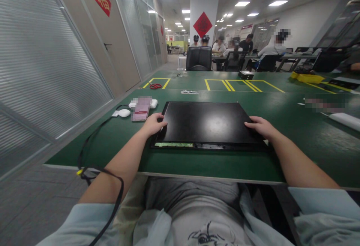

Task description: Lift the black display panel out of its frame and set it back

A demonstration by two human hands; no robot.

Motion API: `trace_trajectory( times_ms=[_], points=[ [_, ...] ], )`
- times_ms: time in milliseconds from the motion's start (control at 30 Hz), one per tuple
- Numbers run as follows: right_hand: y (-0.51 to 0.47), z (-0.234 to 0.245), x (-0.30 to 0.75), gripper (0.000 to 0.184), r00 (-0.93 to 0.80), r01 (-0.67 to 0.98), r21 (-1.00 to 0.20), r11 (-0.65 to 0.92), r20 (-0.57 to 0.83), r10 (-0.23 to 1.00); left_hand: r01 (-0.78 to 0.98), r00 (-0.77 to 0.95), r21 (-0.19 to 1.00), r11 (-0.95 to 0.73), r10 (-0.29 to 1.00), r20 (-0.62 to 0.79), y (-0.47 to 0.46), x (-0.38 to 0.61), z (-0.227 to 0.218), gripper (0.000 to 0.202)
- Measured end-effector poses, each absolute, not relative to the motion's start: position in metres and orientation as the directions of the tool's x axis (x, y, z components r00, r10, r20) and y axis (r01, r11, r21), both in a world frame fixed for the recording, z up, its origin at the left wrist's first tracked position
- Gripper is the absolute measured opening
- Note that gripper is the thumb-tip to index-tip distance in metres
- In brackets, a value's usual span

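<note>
A black display panel [202,120] lies flat on the green table in front of me, its dark face up and shining under the lights. Along its near edge runs a green circuit board strip [174,145]. My left hand [154,125] grips the panel's left edge, thumb on top and fingers around the side. On the opposite edge, my right hand [261,126] holds it the same way, with the thumb over the rim. The fingers beneath the panel are hidden.
A phone [141,110] and a white mouse-shaped object [124,113] lie left of the panel, near a black cable [97,130]. Beyond are red-handled scissors [155,86], small metal pieces [190,92] and a black box [245,75]. A yellow tray [308,77] stands far right. People sit behind.
</note>
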State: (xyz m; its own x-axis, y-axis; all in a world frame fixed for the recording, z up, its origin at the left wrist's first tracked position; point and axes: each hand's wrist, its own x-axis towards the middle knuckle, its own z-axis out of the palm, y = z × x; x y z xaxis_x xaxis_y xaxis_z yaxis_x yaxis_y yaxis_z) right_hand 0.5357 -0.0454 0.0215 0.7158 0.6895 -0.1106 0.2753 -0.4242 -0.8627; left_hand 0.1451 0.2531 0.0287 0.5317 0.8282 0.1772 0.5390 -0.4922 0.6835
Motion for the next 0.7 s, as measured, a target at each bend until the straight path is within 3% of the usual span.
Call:
trace_trajectory(
  times_ms=[433, 700],
  points=[
    [-0.0443, 0.0228, 0.5327, 0.014, 0.748, 0.374, -0.815, -0.442, -0.016, 0.663, 0.587, 0.56, 0.603, -0.54, 0.809, 0.179, 0.2515, 0.1439, 0.0294, 0.037],
    [-0.0449, 0.0178, 0.5384, 0.028, 0.742, 0.368, -0.812, -0.453, -0.037, 0.669, 0.583, 0.567, 0.598, -0.549, 0.803, 0.184, 0.2514, 0.1444, 0.0295, 0.035]
  ],
)
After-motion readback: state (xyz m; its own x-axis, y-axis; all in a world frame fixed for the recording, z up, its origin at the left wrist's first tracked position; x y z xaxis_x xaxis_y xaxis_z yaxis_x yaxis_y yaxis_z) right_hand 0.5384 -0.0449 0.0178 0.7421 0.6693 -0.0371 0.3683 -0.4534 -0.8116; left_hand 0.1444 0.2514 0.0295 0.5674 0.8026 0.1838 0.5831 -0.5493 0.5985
